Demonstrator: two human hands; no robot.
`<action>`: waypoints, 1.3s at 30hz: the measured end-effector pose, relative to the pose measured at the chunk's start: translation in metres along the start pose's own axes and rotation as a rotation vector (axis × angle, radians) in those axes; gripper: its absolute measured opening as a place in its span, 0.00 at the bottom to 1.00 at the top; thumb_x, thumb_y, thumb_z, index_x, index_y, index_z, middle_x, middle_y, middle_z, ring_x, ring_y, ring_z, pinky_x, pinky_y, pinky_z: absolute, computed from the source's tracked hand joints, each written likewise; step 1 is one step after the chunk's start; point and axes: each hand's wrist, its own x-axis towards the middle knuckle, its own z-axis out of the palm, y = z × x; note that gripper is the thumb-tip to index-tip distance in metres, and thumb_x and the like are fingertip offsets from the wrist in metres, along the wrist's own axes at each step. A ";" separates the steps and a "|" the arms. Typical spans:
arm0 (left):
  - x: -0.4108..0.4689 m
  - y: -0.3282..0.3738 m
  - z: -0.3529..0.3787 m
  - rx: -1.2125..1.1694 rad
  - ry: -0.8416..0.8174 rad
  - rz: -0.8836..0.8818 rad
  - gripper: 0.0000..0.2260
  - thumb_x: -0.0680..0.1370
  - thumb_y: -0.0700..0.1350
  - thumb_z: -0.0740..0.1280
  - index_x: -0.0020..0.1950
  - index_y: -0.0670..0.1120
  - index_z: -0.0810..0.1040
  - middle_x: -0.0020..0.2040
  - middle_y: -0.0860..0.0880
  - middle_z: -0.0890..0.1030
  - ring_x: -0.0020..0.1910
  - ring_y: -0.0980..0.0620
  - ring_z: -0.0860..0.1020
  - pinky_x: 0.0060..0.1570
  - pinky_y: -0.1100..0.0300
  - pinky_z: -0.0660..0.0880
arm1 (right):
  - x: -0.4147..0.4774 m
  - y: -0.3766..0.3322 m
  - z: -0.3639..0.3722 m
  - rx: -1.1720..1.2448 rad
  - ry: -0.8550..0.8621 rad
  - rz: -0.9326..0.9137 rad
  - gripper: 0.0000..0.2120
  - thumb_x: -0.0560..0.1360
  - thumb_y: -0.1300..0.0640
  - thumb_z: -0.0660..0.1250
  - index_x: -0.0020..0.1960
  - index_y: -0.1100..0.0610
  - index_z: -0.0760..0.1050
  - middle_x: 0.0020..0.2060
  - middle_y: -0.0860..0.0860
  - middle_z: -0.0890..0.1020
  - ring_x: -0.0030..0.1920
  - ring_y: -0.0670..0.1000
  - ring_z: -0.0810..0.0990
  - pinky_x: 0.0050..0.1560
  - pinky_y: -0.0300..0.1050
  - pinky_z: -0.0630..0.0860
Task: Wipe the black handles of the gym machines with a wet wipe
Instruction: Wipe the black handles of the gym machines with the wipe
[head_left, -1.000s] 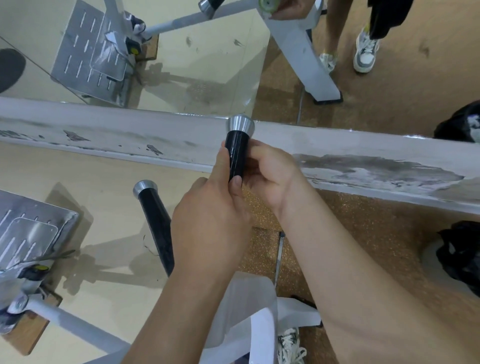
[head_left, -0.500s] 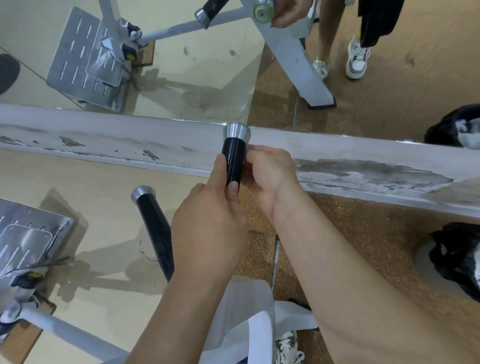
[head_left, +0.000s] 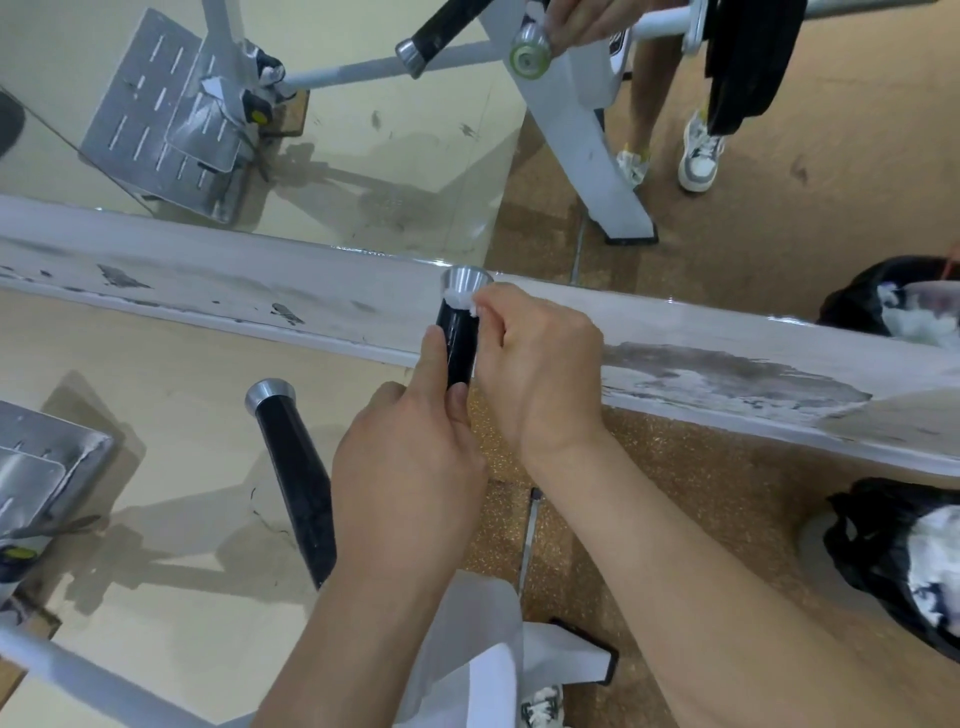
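**A:** Where's the wipe right now?

**B:** Nearest first. The left hand (head_left: 410, 457) is wrapped round the lower part of the handle (head_left: 457, 348), thumb up its left side, steadying it. Just above, the right hand (head_left: 535, 364) pinches the wipe (head_left: 462, 304) against the handle's top, right under the silver cap (head_left: 465, 280).

**A:** How would you do this bit well?

**B:** I'd brace firmly with the left, fold the wipe round the black part and twist while drawing it down, so the far side gets covered too. The seam under the cap probably traps grime, so it deserves a pass. The left hand covers the lower stretch, so it would have to shift before that part can be cleaned.

**A:** And the other one?

**B:** The second handle (head_left: 296, 478) stands just to the left, apart from both hands.

**A:** Any containers?

**B:** A bin (head_left: 852, 540) lined with a black bag sits on the floor to the right, well apart. It holds crumpled white stuff, likely used wipes, though I can't be sure. Beyond the worn ledge (head_left: 208, 291), the mirror (head_left: 363, 156) shows the same bin again.
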 end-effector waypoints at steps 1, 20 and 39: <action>-0.001 0.001 0.000 0.011 0.007 -0.001 0.23 0.81 0.50 0.52 0.76 0.56 0.56 0.40 0.48 0.73 0.38 0.47 0.72 0.33 0.54 0.60 | -0.001 0.000 0.000 -0.030 -0.007 -0.048 0.06 0.69 0.63 0.64 0.38 0.61 0.80 0.24 0.55 0.79 0.24 0.58 0.75 0.24 0.47 0.73; -0.031 0.009 -0.017 -0.264 0.076 0.297 0.17 0.75 0.54 0.65 0.63 0.56 0.76 0.51 0.56 0.78 0.51 0.55 0.73 0.49 0.65 0.69 | -0.023 -0.015 -0.097 1.329 -0.484 1.031 0.09 0.75 0.68 0.63 0.53 0.64 0.80 0.42 0.59 0.84 0.39 0.52 0.83 0.36 0.40 0.80; -0.086 -0.021 -0.084 -1.602 -0.293 -0.354 0.15 0.57 0.48 0.82 0.36 0.44 0.82 0.32 0.45 0.81 0.28 0.53 0.77 0.27 0.64 0.74 | -0.060 -0.086 -0.127 1.431 -0.575 1.186 0.07 0.66 0.59 0.69 0.39 0.63 0.78 0.33 0.58 0.80 0.28 0.47 0.78 0.22 0.31 0.74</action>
